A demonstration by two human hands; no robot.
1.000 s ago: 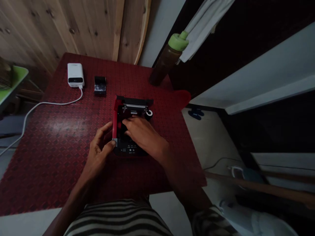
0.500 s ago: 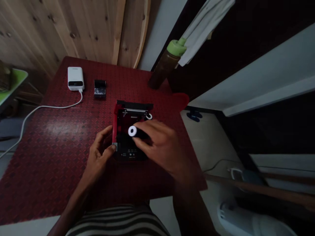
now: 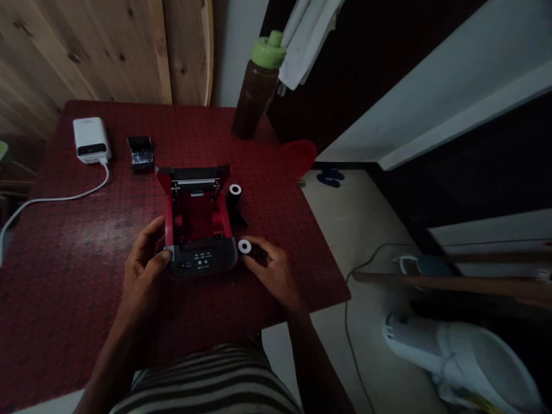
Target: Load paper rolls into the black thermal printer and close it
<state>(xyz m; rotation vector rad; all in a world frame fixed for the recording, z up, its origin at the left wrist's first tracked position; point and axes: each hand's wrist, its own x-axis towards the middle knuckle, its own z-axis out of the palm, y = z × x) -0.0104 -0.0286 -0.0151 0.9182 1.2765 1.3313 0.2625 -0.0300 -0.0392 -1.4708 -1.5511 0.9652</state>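
A small red and black printer (image 3: 196, 224) sits open on the red table (image 3: 86, 241), its red inner bay showing empty. My left hand (image 3: 144, 267) grips the printer's front left corner, thumb on top. My right hand (image 3: 269, 270) is closed around a dark roll with a white core (image 3: 245, 247), holding it low at the printer's front right corner. A second dark roll with a white core (image 3: 235, 198) lies on the table just right of the printer's raised lid.
A white power bank (image 3: 90, 140) with a white cable (image 3: 56, 198) and a small black box (image 3: 141, 152) lie at the back left. A dark bottle with a green cap (image 3: 259, 86) stands at the back edge. The table's right edge drops to the floor, where a cable runs.
My right hand lifted a dark roll out of the printer's bay and carried it right and down to the table beside the printer. The view shifted, so everything appears further left.
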